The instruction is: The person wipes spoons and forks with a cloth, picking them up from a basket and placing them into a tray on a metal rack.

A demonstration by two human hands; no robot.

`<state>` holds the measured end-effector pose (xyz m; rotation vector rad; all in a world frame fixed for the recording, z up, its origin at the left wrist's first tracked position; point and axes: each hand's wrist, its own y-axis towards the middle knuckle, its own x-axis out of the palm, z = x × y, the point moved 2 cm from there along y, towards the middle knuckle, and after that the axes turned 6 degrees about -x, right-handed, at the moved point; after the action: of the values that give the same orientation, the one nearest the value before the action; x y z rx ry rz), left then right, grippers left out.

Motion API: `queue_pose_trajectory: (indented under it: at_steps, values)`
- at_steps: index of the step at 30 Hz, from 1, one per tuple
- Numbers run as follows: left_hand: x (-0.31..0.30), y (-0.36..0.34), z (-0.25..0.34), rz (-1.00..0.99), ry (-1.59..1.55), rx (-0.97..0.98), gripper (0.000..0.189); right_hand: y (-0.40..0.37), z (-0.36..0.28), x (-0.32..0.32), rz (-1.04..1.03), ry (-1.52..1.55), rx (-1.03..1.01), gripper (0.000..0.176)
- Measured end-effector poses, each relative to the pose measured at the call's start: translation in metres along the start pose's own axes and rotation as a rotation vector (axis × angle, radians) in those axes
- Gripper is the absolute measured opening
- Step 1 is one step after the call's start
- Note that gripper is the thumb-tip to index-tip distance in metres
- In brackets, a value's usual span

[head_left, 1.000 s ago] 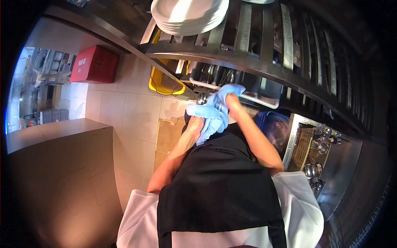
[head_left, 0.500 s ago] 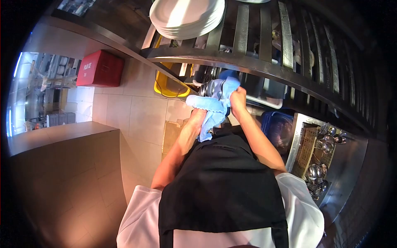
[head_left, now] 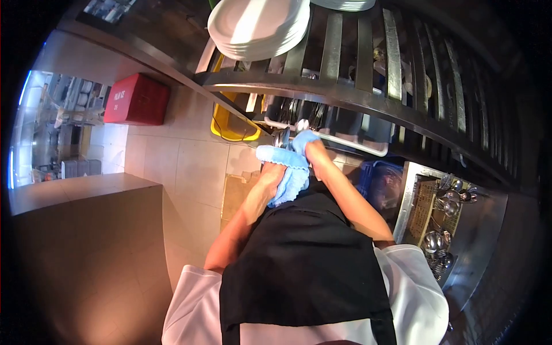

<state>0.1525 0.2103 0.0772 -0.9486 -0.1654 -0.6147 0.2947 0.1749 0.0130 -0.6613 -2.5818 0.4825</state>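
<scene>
A light blue cloth (head_left: 293, 177) is bunched in front of the black apron, spread between both hands. My left hand (head_left: 272, 172) is closed on it; beyond the cloth, a bunch of shiny metal cutlery (head_left: 281, 138) sticks out, its handles hidden. My right hand (head_left: 315, 153) is closed around another part of the cloth, and a single spoon (head_left: 302, 125) shows its bright head just past those fingers. The cloth hides how each piece is gripped.
A slatted metal shelf (head_left: 259, 80) carries stacked white plates (head_left: 259, 29). Below it are a grey cutlery tray (head_left: 368, 135) and a yellow bin (head_left: 230, 123). Cutlery in a basket (head_left: 422, 210) stands right; a red box (head_left: 138, 99) stands left.
My right hand has moved down and left, nearer to my left hand. The blurred cloth has settled, and a spoon head now shows beside my right hand.
</scene>
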Motion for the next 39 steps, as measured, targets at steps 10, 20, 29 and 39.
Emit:
queue_pose_trajectory:
  at_steps: [10,20,29,39]
  values:
    - [-0.006,0.005,-0.018,-0.164,-0.264,-0.115,0.036,0.055,0.012,-0.031,-0.11,0.307,0.152,0.018]
    - [-0.006,0.013,-0.025,-0.113,-0.189,-0.091,0.035,0.008,-0.035,-0.012,-0.05,-0.369,-0.159,0.03]
    - [0.011,0.006,0.005,-0.126,0.028,-0.104,0.027,0.009,-0.024,-0.012,0.051,0.11,-0.205,0.024]
    - [0.015,0.001,-0.003,0.038,-0.041,-0.048,0.025,-0.007,0.0,0.009,0.069,0.447,0.211,0.029]
